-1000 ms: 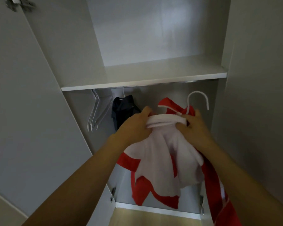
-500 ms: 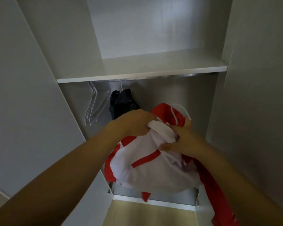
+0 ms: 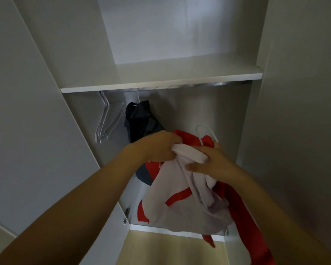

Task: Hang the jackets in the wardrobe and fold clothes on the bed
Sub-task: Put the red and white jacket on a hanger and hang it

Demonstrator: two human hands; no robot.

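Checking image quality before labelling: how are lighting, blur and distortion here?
Head view: dim and shadowy below the white shelf, brighter above; wardrobe edges bow from the wide-angle lens; the red-and-white jacket and dark hanging garment look soft.

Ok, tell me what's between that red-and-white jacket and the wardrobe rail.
Nothing visible: the rail is bare above the red-and-white jacket. The dark jacket and spare hangers hang further left.

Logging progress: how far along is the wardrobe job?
Done: one dark jacket hangs on the rail. In hand: left hand and right hand grip a red-and-white jacket on a white plastic hanger, not yet hooked. Left: hooking it; bed not visible.
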